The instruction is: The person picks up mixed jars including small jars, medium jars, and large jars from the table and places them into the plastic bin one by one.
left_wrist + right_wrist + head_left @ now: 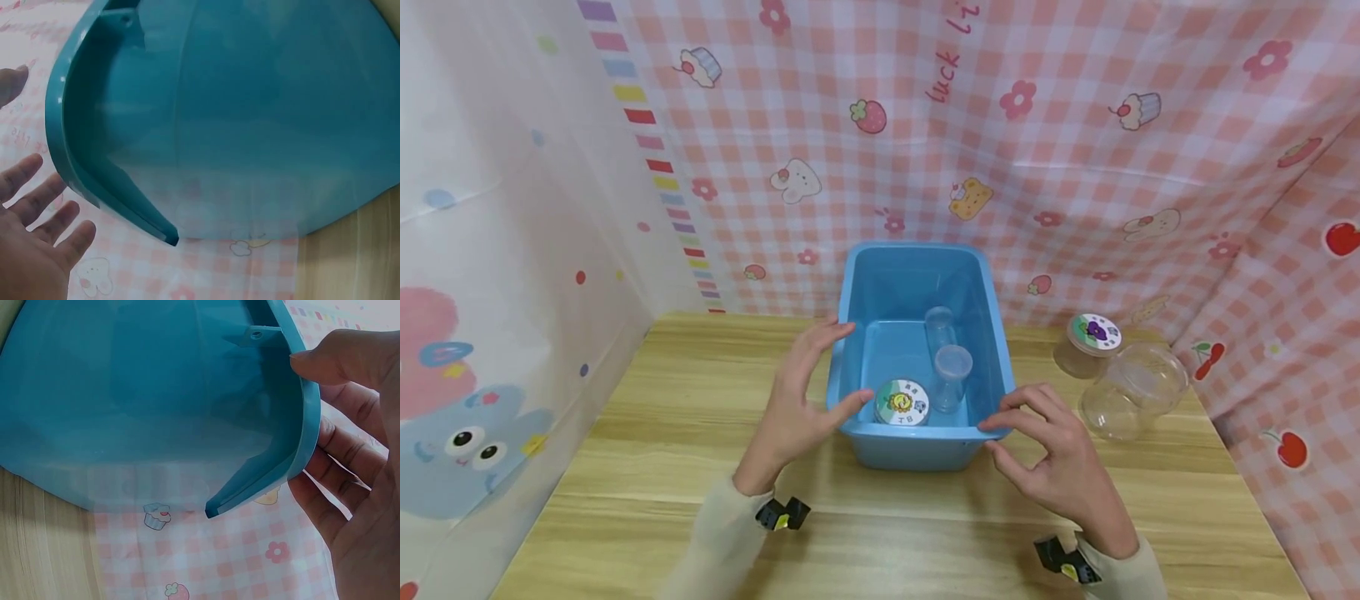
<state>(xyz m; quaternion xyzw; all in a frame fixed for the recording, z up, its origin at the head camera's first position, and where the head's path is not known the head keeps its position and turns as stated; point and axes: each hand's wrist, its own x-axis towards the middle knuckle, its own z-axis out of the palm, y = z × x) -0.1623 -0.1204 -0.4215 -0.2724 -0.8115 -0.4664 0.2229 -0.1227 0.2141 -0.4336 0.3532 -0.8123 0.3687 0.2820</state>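
Observation:
A blue plastic tub (pixel 927 451) stands on the table. Inside, near its front wall, is a jar whose round white-and-green lid (pixel 902 402) bears a sunflower print. Two small clear containers are beside it: one upright container (pixel 951 379) with a frosted lid, and another container (pixel 939 327) behind it. My left hand (pixel 801 400) is at the tub's left front corner, fingers spread and thumb by the rim, holding nothing. At the right front corner, my right hand (pixel 1048 450) pinches the rim (pixel 310 406), thumb outside and below, fingertips over the edge.
Right of the tub stands a jar (pixel 1087 342) with a purple-flower lid. Next to it are clear, see-through jars (pixel 1123 400), overlapping in view. The wooden table (pixel 700 417) meets a pink checked cloth (pixel 910 150) behind and at the right. A white printed cloth (pixel 512 250) hangs at left.

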